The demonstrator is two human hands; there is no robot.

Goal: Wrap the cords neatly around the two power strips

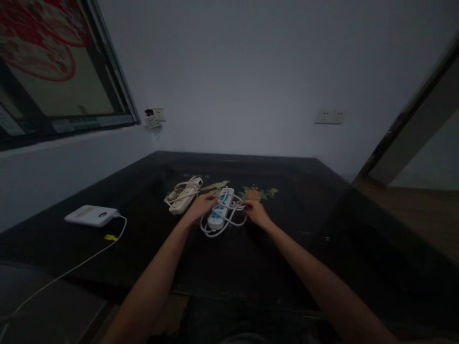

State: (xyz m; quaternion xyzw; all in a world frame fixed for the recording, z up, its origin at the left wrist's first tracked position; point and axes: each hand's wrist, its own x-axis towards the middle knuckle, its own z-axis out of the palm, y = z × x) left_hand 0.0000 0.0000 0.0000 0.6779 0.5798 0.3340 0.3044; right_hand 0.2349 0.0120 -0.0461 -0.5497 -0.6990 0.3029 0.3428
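A white power strip [216, 221] with blue sockets lies on the dark table, its white cord [238, 223] looped loosely over and around it. At the strip's left side, my left hand [202, 206] has its fingers curled against the edge, holding it. My right hand [255, 212] pinches loops of the cord just right of the strip. Left of my left hand rests a second, cream power strip [183, 199], with its own cord wound about it.
The dark glossy table [287, 267] has a printed flower pattern. A white power bank-like box [91, 216] sits at the left, its cable [86, 260] running off the near edge. Yellow tape [110, 237] lies beside it. Wall sockets [329, 117] are at the back; a window [64, 71] is at left.
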